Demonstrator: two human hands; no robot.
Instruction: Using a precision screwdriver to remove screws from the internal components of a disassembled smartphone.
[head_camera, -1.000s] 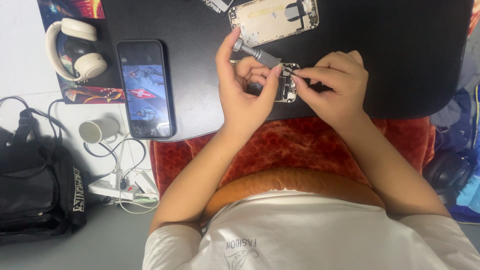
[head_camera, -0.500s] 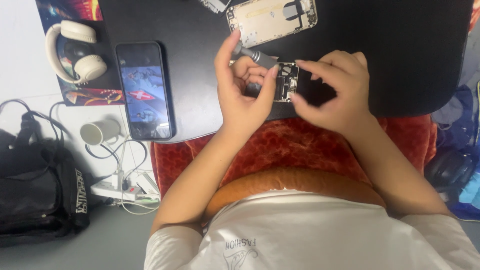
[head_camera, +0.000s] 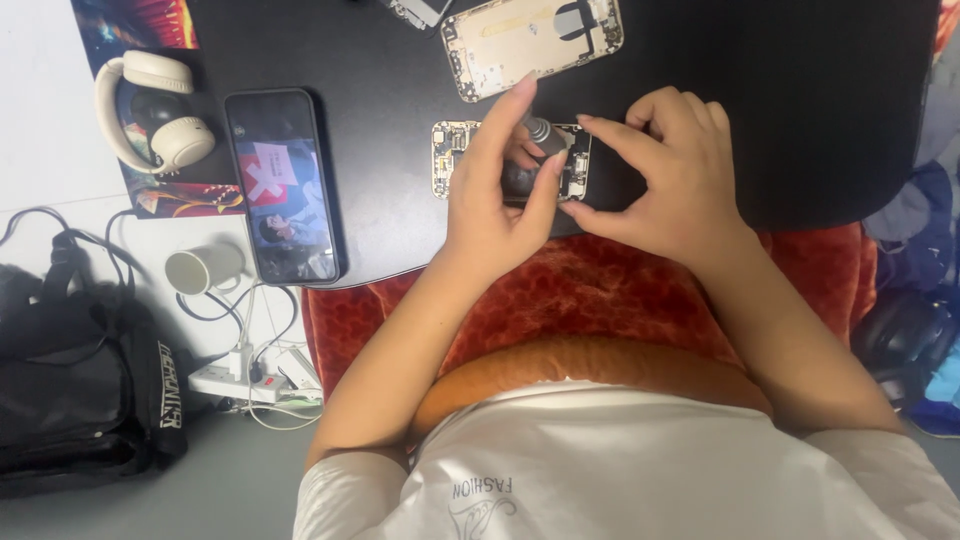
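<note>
Cream headphones (head_camera: 150, 115) on colourful mat (head_camera: 130, 30), top left. Lit phone (head_camera: 283, 185) beside them on black table (head_camera: 800, 100). Cup (head_camera: 200, 268), power strip (head_camera: 245, 380), black bag (head_camera: 80, 390) on floor, left. Red cushion (head_camera: 600, 290) below table edge.

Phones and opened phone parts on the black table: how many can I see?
3. An intact phone with lit screen lies left; an opened shell at the top; a circuit board part under both hands. A fourth piece at the top edge is unclear.

Circuit board (head_camera: 452, 160) on table (head_camera: 780, 100) under both hands — phone back housing (head_camera: 530, 40) behind it, lit smartphone (head_camera: 283, 185) to left, headphones (head_camera: 150, 110) further left; mug (head_camera: 200, 268), power strip (head_camera: 240, 380), bag (head_camera: 70, 400) on floor.
</note>
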